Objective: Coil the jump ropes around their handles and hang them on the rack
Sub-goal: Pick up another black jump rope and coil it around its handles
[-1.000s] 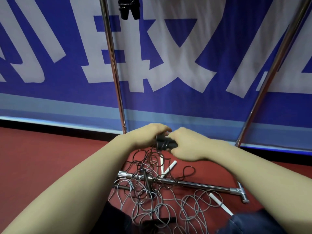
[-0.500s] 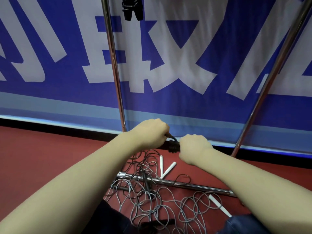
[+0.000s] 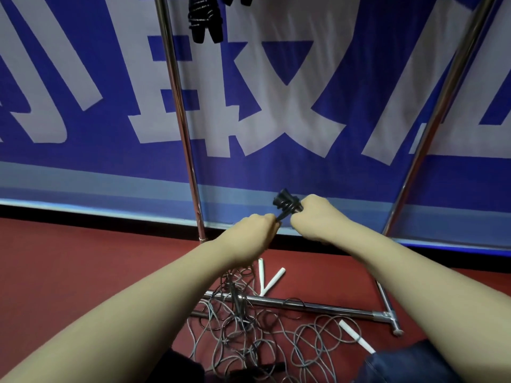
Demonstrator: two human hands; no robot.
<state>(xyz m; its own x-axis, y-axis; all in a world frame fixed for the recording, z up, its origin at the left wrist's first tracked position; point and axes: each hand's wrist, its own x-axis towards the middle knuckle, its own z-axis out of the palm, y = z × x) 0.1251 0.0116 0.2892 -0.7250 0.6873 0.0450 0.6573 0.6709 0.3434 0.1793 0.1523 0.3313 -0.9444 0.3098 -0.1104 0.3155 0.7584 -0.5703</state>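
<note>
My right hand [image 3: 309,217] grips a pair of black jump-rope handles [image 3: 286,203] with cord wound round them, held up in front of the banner. My left hand [image 3: 255,229] pinches the dark rope [image 3: 281,216] right beside the handles and pulls it taut. Below my arms a tangle of grey and dark ropes [image 3: 249,333] lies on the red floor, with white handles [image 3: 272,280] and another white handle [image 3: 356,337] among them. A coiled black rope [image 3: 204,20] hangs at the top of the metal rack [image 3: 179,111].
The rack's chrome base bar [image 3: 318,308] lies across the floor under the tangle, and its right upright [image 3: 431,128] slants up to the right. A blue banner with white characters [image 3: 276,106] fills the wall behind. My knees show at the bottom edge.
Both hands have risen and shifted right with the black handles. The handles now tilt up out of my right fist, and my left hand draws the rope tight beside them.
</note>
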